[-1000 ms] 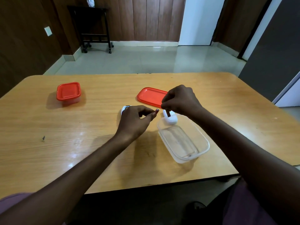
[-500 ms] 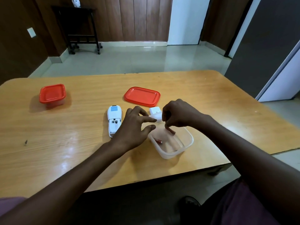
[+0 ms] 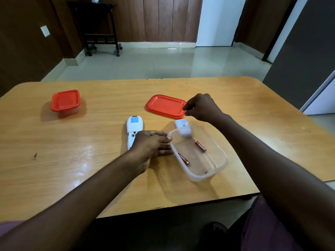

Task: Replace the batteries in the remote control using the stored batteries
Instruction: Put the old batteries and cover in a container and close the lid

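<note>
The white remote [image 3: 134,126] lies back-up on the wooden table [image 3: 54,151] with its battery bay uncovered. Its lower end is hidden under my left hand [image 3: 150,147]. That hand rests open on the table, thumb and fingers against the left wall of the clear container [image 3: 215,167]. Two red batteries [image 3: 200,145] [image 3: 183,158] lie loose inside it. The white battery cover [image 3: 182,126] sits just behind the container. My right hand [image 3: 202,107] is curled at the right edge of the loose red lid [image 3: 165,105], fingertips pinched on its rim.
A second small container with its red lid on [image 3: 65,102] stands at the far left of the table. The table's near edge runs just below the clear container. A dark stand on wheels [image 3: 101,33] is by the far wall.
Both batteries left my hands and now lie in the clear container. My right hand moved from the container up to the red lid. My left hand settled against the container's left side.
</note>
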Action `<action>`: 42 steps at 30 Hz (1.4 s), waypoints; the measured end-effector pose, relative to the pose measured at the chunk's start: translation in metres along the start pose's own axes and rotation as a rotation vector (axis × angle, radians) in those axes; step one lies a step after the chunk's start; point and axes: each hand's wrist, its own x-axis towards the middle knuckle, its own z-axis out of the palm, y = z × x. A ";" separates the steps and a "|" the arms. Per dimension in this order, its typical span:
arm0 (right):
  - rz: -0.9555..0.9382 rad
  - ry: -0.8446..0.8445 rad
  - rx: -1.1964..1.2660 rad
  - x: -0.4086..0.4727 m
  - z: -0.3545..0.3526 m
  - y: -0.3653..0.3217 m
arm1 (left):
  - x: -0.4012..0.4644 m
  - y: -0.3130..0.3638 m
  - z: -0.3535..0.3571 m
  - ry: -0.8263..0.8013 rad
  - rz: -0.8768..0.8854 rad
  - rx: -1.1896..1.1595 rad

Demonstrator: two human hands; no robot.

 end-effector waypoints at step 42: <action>-0.036 0.255 0.900 -0.059 -0.047 -0.034 | 0.006 0.013 -0.007 0.020 0.091 -0.223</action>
